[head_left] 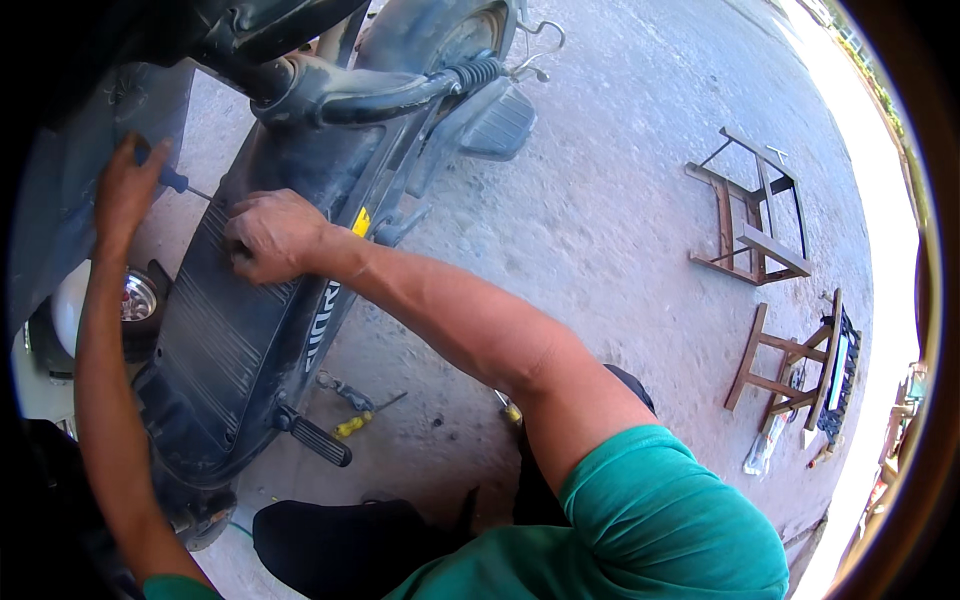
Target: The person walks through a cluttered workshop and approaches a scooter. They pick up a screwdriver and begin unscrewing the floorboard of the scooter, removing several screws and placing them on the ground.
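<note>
A dusty black scooter (205, 345) stands in front of me, its ribbed footboard running between my arms. My left hand (125, 195) is wrapped round the blue handle of a screwdriver (174, 179). Its thin shaft slants down to the right toward the far part of the footboard; the tip is hard to make out. Beside that shaft my right hand (277, 237) is closed, fingers curled down at the footboard. Whatever lies inside those fingers is hidden.
A fold-out footpeg (318, 440) juts from the scooter's near side. On the ground lie a yellow-handled screwdriver (355, 424) and a metal tool (343, 388). A metal frame (750, 215) and a wooden stool (795, 365) stand to the right. A round lamp (138, 296) sits at left.
</note>
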`<action>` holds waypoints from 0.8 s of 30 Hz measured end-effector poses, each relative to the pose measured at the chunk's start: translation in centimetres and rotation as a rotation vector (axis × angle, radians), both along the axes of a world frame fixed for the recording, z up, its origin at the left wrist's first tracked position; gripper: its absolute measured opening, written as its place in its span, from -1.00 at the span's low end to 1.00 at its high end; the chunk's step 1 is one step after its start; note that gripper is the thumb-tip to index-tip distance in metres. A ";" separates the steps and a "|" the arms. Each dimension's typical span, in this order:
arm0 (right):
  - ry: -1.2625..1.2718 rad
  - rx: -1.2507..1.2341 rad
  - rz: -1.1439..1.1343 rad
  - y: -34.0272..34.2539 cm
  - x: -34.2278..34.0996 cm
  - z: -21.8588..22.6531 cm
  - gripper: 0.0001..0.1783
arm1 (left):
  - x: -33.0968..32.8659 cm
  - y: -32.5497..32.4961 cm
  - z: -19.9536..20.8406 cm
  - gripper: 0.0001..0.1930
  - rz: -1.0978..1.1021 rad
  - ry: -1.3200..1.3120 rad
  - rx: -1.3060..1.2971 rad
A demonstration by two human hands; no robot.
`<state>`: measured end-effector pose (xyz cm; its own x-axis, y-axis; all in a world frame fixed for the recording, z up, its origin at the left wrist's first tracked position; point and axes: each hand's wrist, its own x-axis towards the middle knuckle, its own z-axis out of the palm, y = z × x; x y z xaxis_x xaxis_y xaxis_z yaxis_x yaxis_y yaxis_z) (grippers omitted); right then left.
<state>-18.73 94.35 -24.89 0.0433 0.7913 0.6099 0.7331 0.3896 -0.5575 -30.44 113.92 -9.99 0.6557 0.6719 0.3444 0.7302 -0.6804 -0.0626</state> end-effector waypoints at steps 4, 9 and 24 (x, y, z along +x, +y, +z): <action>0.029 -0.034 0.028 0.2 -0.5 0.7 -0.65 | -2.5 4.4 -1.8 -0.29 -0.036 -0.101 0.045; 0.251 -0.156 0.042 -2.2 -0.4 -0.1 -0.61 | -4.4 7.0 -3.4 -0.27 -0.045 -0.079 -0.068; 0.077 -0.367 -1.367 -60.6 15.2 2.3 -0.57 | -6.8 13.7 -7.0 -0.42 -0.246 -0.104 0.347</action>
